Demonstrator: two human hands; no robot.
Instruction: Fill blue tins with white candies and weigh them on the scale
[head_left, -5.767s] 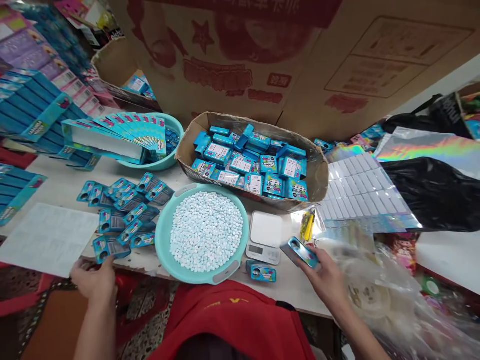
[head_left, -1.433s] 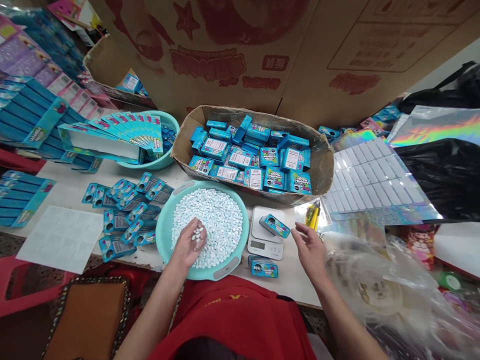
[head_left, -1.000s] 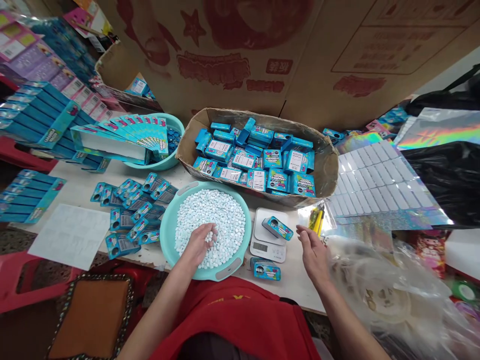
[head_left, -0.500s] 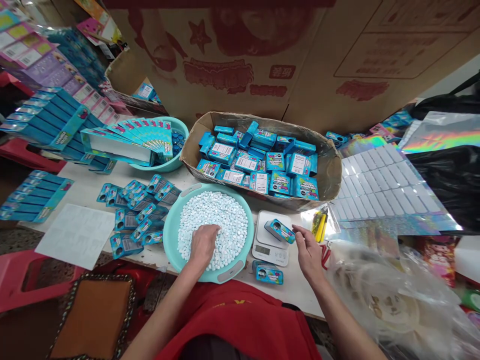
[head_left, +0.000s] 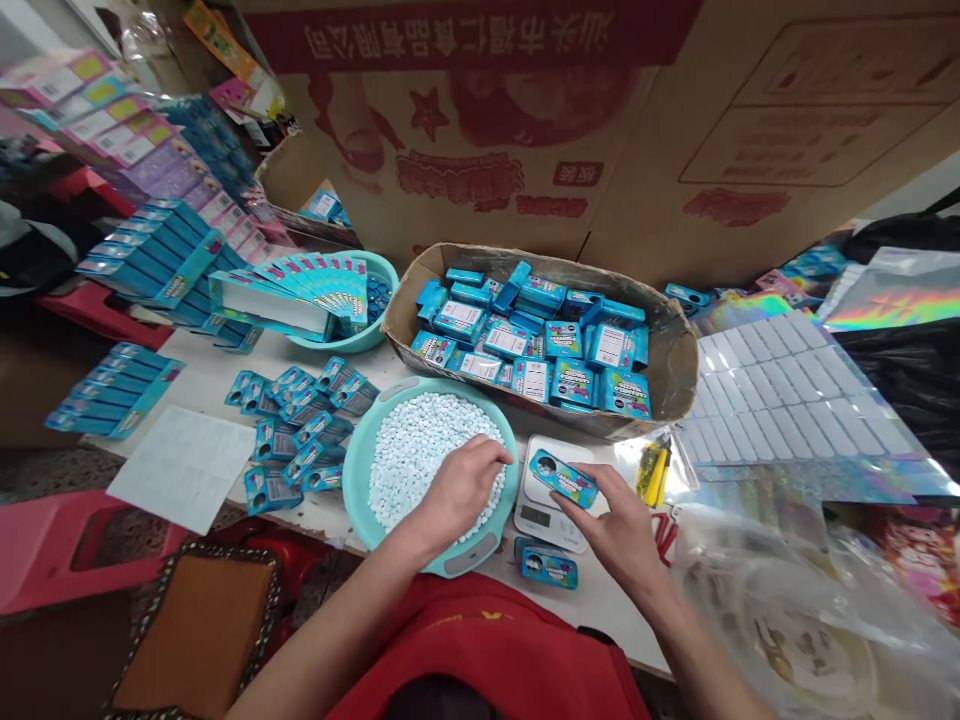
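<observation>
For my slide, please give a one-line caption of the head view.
Left hand in the basin of white pellets; right hand touching a blue tin on the scale.

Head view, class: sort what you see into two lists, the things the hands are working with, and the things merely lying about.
In use:
left hand in the white pellets
teal basin
right hand touching the blue tin
small scale

Lying about:
cardboard tray of blue boxes
loose tins
sticker sheet
paper sheet
spare tin
</observation>
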